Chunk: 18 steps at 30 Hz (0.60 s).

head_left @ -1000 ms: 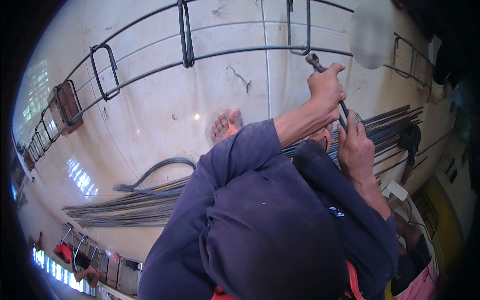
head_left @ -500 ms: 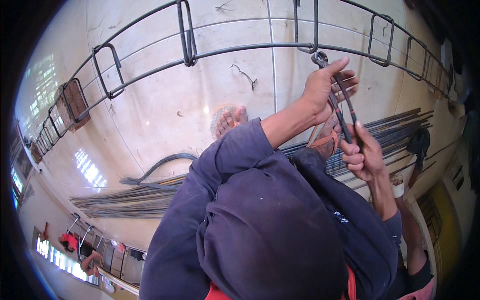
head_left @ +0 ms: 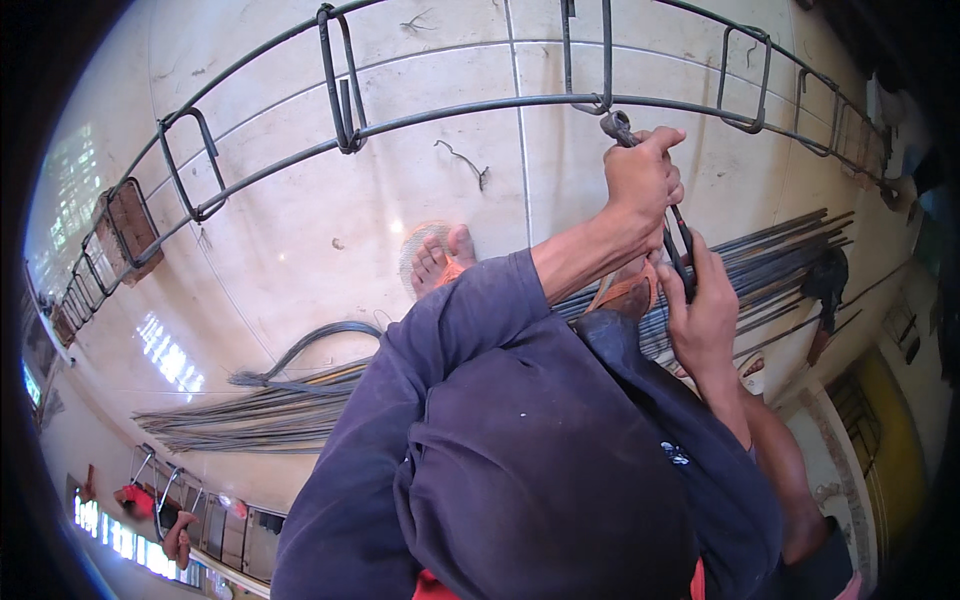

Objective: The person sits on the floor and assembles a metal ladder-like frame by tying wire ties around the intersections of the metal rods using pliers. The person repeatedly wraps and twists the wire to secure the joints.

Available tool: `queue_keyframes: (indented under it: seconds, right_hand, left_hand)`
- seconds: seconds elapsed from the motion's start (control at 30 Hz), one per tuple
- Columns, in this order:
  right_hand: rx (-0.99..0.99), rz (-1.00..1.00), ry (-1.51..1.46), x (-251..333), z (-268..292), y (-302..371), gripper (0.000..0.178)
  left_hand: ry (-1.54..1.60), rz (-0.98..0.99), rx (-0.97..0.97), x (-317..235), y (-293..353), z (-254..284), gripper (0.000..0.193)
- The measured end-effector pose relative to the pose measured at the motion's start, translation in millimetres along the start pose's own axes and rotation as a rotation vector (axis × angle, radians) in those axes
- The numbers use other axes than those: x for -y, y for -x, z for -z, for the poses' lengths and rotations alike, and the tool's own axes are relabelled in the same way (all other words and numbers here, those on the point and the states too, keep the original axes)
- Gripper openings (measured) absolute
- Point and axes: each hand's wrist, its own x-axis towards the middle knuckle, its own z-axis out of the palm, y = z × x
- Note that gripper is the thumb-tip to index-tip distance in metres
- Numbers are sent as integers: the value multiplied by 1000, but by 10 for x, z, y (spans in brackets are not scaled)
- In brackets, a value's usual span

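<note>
- Pale tiled floor [head_left: 300, 240]: fills most of the view, marked with smudges and thin joint lines.
- Rebar cage [head_left: 540, 100]: two long bars joined by rectangular stirrups, crossing the top of the view from left to right; bars look bowed, fisheye at work.
- Steel rods [head_left: 250, 428]: lie on the floor to both sides of the person, on the near side of the cage.
- Looped hank of wire [head_left: 335, 328]: beside the left ends of the rods.
- Reddish brick [head_left: 130, 235]: at the cage's left stretch.
- Pincers [head_left: 617, 126]: dark metal, head up by the cage's lower bar, at the foot of a stirrup; contact there cannot be told. Handles slant down and right, slightly spread.
- Right hand [head_left: 705, 310]: curled about the lower handles.
- Left hand [head_left: 643, 175]: closed around the pincers just behind the head, one digit sticking out rightward.
- Wire scrap [head_left: 465, 160]: crooked, loose on the floor, left of the hands.
</note>
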Motion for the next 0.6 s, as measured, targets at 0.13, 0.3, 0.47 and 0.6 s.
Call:
queue_keyframes:
  seconds: [0.13,0.3,0.47,0.6]
  right_hand:
    - [-61,4,172,-46,-106,22,41]
    - [-70,117,127,-203,-181,-65,33]
    - [193,-5,-228,-256,-27,-175,34]
    - [341,-261,-606,-318,-32,-202,51]
  left_hand:
    - [-18,1,-60,-16,26,-49,19]
    - [-72,-17,-129,-1,-10,-37,15]
    - [-244,-71,-129,-8,-33,61,20]
    - [-248,-82,-19,-33,5,202,28]
